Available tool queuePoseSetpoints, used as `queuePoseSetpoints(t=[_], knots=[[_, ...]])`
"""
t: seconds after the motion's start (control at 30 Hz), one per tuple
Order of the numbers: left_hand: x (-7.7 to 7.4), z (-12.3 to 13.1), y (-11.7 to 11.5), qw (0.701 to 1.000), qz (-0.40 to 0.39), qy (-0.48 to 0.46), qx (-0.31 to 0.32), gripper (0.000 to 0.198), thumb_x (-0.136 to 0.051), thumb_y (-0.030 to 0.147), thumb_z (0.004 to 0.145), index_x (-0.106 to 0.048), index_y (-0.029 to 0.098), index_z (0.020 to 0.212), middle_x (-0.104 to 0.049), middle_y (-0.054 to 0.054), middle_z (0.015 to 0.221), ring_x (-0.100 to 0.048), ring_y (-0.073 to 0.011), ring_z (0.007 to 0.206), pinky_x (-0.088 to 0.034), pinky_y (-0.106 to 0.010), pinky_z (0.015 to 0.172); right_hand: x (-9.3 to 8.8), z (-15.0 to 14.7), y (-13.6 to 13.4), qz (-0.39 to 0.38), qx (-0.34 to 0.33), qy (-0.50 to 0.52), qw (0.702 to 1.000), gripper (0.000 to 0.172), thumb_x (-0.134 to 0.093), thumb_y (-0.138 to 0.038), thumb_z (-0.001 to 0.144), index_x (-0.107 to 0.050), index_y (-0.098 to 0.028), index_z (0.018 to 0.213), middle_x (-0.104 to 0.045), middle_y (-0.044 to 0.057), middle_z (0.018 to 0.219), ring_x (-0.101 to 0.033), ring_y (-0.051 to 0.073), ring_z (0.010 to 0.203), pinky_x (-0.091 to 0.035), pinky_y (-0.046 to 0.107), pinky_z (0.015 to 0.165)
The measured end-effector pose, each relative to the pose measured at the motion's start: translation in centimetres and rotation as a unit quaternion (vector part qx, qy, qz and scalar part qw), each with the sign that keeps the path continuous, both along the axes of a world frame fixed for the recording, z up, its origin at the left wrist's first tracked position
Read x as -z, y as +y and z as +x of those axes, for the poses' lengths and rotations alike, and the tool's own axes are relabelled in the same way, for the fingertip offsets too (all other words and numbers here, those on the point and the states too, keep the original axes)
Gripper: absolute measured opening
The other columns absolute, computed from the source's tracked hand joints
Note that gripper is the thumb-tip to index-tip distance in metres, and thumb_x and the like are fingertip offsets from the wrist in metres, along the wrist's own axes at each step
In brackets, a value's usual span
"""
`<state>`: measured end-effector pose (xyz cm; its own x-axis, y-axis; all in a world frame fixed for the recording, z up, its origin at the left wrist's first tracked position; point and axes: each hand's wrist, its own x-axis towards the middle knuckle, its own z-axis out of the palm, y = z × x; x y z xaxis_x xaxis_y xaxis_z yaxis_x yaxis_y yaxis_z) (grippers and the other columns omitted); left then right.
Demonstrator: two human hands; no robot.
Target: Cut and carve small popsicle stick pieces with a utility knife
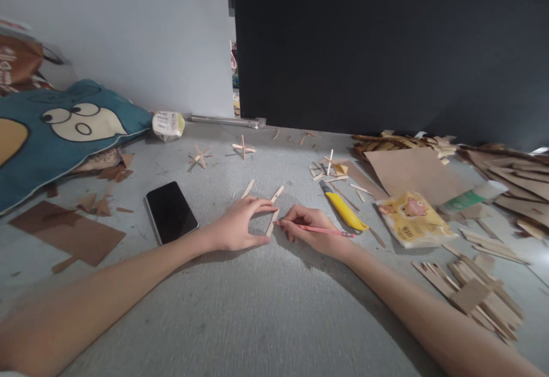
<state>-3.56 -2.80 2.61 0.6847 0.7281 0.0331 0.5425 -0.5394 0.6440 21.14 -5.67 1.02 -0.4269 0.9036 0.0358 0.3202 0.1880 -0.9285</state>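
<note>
My left hand [238, 223] rests on the grey floor, thumb and fingers spread and pressing down on a pale wooden craft stick [273, 223] that lies at a slant. A second stick [247, 188] lies just beyond its fingers. My right hand [313, 229] is closed round a pink pencil [319, 229], whose tip touches the stick near the left thumb. A yellow utility knife [344, 210] lies right behind the right hand.
A black phone [171, 211] lies left of my left hand. Brown cardboard pieces [68, 234] and a blue cushion [64, 128] are at the left. Cardboard sheets [412, 174], stick piles [480, 294], a yellow packet [414, 219] and small stick crosses [243, 148] lie around.
</note>
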Motion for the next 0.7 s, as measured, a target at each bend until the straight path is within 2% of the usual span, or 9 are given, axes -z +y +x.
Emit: queuePoseSetpoints(t=[0.7], knots=[[0.21,0.05,0.05,1.0,0.0,-0.02,-0.007,0.068,-0.079,0.046,0.081,-0.058,0.027,0.143,-0.061,-0.013,0.15,-0.051,-0.0369,0.142,-0.038,-0.054,0.117,0.22,0.02,0.12,-0.001,0.002,-0.011,1.0,0.035,-0.063,-0.054,0.095,-0.061,-0.021,0.082,-0.066,0.001,0.065,-0.058,0.013,0.057,-0.045,0.026,0.055]])
